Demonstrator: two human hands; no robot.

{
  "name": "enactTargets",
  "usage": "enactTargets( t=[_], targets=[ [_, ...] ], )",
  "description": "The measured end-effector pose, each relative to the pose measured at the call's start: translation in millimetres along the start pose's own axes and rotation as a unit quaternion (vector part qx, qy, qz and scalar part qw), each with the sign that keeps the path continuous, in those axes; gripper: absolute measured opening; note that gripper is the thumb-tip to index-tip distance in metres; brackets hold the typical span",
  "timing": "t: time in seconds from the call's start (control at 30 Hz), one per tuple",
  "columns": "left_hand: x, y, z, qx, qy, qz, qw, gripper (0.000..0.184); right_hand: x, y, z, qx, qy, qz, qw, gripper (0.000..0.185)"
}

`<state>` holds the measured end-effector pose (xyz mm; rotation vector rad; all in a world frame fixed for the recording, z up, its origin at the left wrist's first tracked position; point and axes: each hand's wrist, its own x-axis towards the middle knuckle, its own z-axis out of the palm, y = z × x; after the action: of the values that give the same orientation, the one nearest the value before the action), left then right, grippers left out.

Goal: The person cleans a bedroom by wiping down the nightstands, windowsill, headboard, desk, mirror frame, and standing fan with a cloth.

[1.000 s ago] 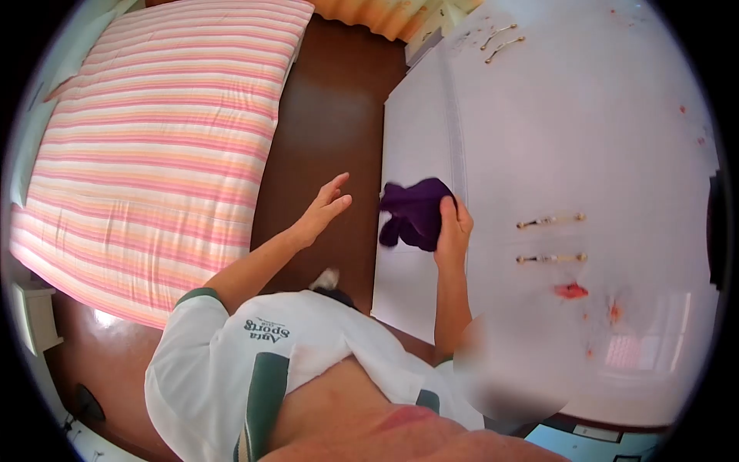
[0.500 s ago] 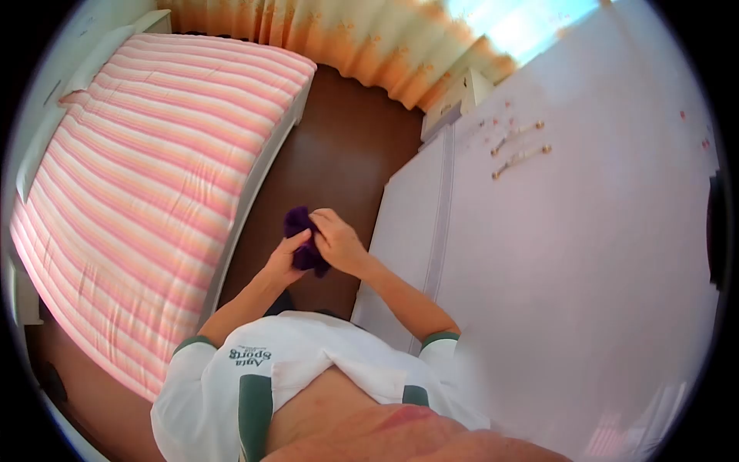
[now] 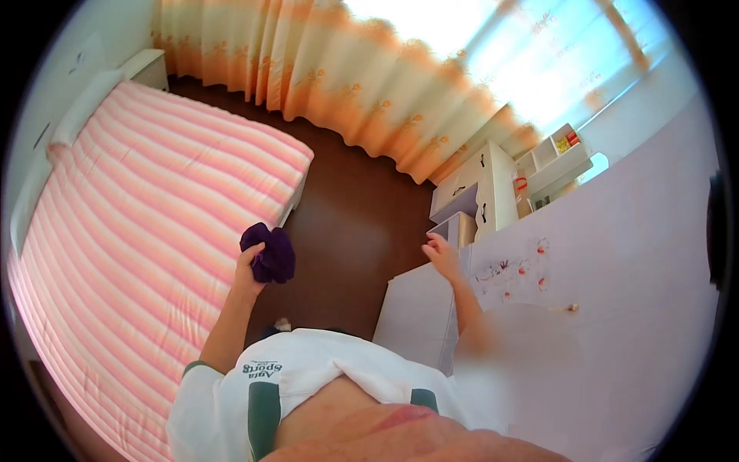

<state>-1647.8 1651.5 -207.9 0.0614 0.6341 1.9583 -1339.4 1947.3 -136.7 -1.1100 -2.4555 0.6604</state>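
Observation:
A bunched dark purple cloth (image 3: pixel 272 254) is gripped in my left hand (image 3: pixel 248 266), over the floor beside the striped bed. The thumb lies across the cloth and the other fingers are mostly hidden behind it. My right hand (image 3: pixel 443 256) is raised on the other side, near the edge of the pale wardrobe (image 3: pixel 616 254). It holds nothing, and its fingers are apart and slightly bent.
The bed (image 3: pixel 169 208) with a pink striped cover lies on the left. Orange and cream curtains (image 3: pixel 339 92) hang ahead below a bright window. A white desk with drawers (image 3: pixel 493 185) stands beyond the wardrobe. The brown floor (image 3: pixel 346 208) runs between bed and wardrobe.
The purple cloth went from my right hand, through both hands together, to my left hand alone. My right hand let go and moved right. The view has turned toward the curtains and desk.

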Motion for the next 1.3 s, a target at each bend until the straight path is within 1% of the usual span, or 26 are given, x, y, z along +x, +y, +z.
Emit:
enactTargets(
  t=[0.07, 0.13, 0.17, 0.23, 0.33, 0.37, 0.4, 0.43, 0.47, 0.5, 0.57, 0.6, 0.63, 0.77, 0.8, 0.87, 0.93, 1.0, 1.07, 1.1, 1.13, 1.17, 1.2, 1.23, 1.27, 1.3],
  targets=[
    [43.6, 12.5, 10.7, -0.027, 0.011, 0.02, 0.999, 0.036, 45.6, 52.4, -6.9, 0.028, 0.008, 0.037, 0.999, 0.04],
    [80.3, 29.6, 34.2, -0.035, -0.019, 0.001, 0.999, 0.03, 90.8, 71.9, -11.0, 0.074, 0.018, 0.086, 0.993, 0.041],
    [106.7, 30.3, 27.8, -0.031, -0.004, 0.022, 0.999, 0.029, 115.8, 84.5, -14.7, 0.072, 0.02, 0.088, 0.993, 0.041],
    [159.6, 32.6, 20.3, -0.023, 0.038, 0.054, 0.998, 0.028, 166.5, 68.2, -26.0, 0.137, 0.008, 0.128, 0.982, 0.041],
    [235.0, 37.3, 35.7, -0.049, 0.029, 0.091, 0.994, 0.03, 266.4, 104.7, -26.3, 0.132, 0.056, 0.101, 0.985, 0.046],
    [261.6, 38.6, 42.5, -0.047, 0.035, 0.098, 0.993, 0.03, 308.7, 127.3, -25.5, 0.111, 0.055, 0.064, 0.99, 0.053],
    [285.1, 40.1, 45.7, -0.046, 0.045, 0.103, 0.993, 0.03, 344.8, 141.6, -24.7, 0.11, 0.057, 0.06, 0.991, 0.053],
    [308.1, 43.1, 51.6, -0.039, 0.014, 0.098, 0.994, 0.033, 384.1, 146.9, -28.4, 0.091, 0.072, 0.052, 0.992, 0.057],
    [327.5, 44.0, 59.3, -0.016, -0.006, 0.133, 0.991, 0.033, 432.2, 146.4, -29.9, 0.078, 0.092, 0.039, 0.992, 0.062],
    [348.3, 44.4, 58.2, -0.017, 0.007, 0.149, 0.989, 0.034, 470.1, 137.6, -35.1, 0.1, 0.076, 0.027, 0.992, 0.069],
    [381.5, 46.2, 65.8, -0.01, 0.032, 0.173, 0.984, 0.035, 562.5, 136.2, -36.8, 0.001, 0.113, -0.048, 0.992, 0.078],
    [393.5, 48.0, 76.6, -0.004, 0.042, 0.181, 0.983, 0.035, 599.5, 114.8, -43.6, 0.043, 0.112, -0.039, 0.992, 0.081],
    [405.1, 48.2, 85.4, -0.021, 0.104, 0.196, 0.975, 0.035, 627.6, 83.9, -51.7, 0.085, 0.108, -0.027, 0.99, 0.084],
    [454.6, 54.4, 67.5, -0.012, 0.122, 0.231, 0.965, 0.033, 763.5, 17.4, -52.8, 0.101, 0.152, -0.076, 0.98, 0.092],
    [473.6, 55.7, 41.2, -0.013, 0.123, 0.246, 0.961, 0.034, 792.7, 1.9, -49.6, 0.108, 0.174, -0.078, 0.976, 0.095],
    [508.0, 65.9, 21.1, -0.022, 0.165, 0.266, 0.95, 0.034, 855.2, -14.5, -41.2, 0.114, 0.2, -0.081, 0.97, 0.097],
    [550.9, 78.4, -0.4, -0.056, 0.184, 0.291, 0.937, 0.034, 922.6, -22.2, -31.6, 0.14, 0.266, -0.077, 0.951, 0.104],
    [598.8, 91.7, -18.1, -0.044, 0.132, 0.299, 0.944, 0.034, 987.4, -26.4, -30.8, 0.123, 0.319, -0.036, 0.939, 0.11],
    [655.7, 112.3, 4.9, -0.082, 0.175, 0.297, 0.935, 0.031, 1073.7, -14.9, -36.2, 0.1, 0.386, 0.002, 0.917, 0.118],
    [689.1, 125.0, 0.1, -0.13, 0.096, 0.269, 0.95, 0.027, 1108.7, -15.5, -40.7, 0.059, 0.407, 0.08, 0.908, 0.122],
    [717.7, 136.9, -4.7, -0.175, 0.022, 0.243, 0.954, 0.024, 1141.0, -13.9, -42.4, 0.023, 0.434, 0.129, 0.891, 0.122],
    [744.9, 145.8, 21.8, -0.165, 0.085, 0.252, 0.95, 0.023, 1172.7, -12.4, -44.4, -0.01, 0.456, 0.18, 0.872, 0.122],
    [771.8, 155.5, 53.1, -0.155, 0.151, 0.258, 0.942, 0.023, 1189.8, 4.0, -49.1, 0.021, 0.424, 0.153, 0.893, 0.112],
    [802.0, 165.7, 64.8, -0.143, 0.163, 0.244, 0.945, 0.024, 1201.0, 11.8, -47.3, 0.028, 0.43, 0.103, 0.897, 0.091],
    [833.2, 178.4, 74.1, -0.128, 0.174, 0.227, 0.95, 0.025, 1213.9, 20.3, -48.9, -0.007, 0.44, 0.034, 0.897, 0.063],
    [853.6, 192.6, 97.1, -0.115, 0.144, 0.22, 0.958, 0.027, 1214.7, 30.7, -58.9, -0.068, 0.392, 0.019, 0.917, 0.038]
  ],
)
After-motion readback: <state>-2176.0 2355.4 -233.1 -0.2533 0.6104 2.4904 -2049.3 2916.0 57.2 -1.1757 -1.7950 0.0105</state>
